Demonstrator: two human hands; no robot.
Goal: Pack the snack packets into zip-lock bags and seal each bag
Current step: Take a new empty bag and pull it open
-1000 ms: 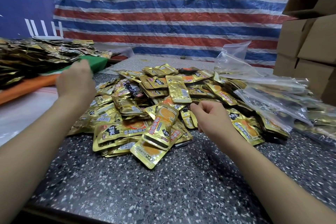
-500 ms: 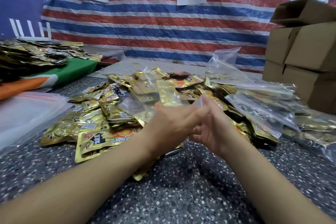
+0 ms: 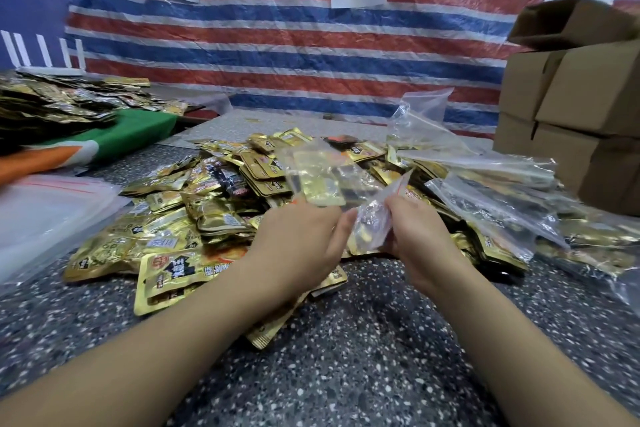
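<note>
A heap of gold snack packets (image 3: 194,218) covers the middle of the speckled table (image 3: 346,357). Over its near edge, my left hand (image 3: 298,246) and my right hand (image 3: 415,236) hold one clear zip-lock bag (image 3: 332,180) between them. The bag stands up from my fingers, crumpled at the right hand, and the packets behind show through it. Whether anything is inside it I cannot tell. Filled clear bags (image 3: 485,198) lie on the heap's right side.
A stack of empty zip-lock bags (image 3: 45,208) lies at the left edge. Behind it, more gold packets (image 3: 52,104) sit on a green and orange cloth (image 3: 131,135). Cardboard boxes (image 3: 581,107) stand at the right. A striped tarp (image 3: 294,45) closes the back.
My left hand came in from the far left to meet my right hand over the heap. Both now hold a clear bag, lifted and spread further than half a second ago.
</note>
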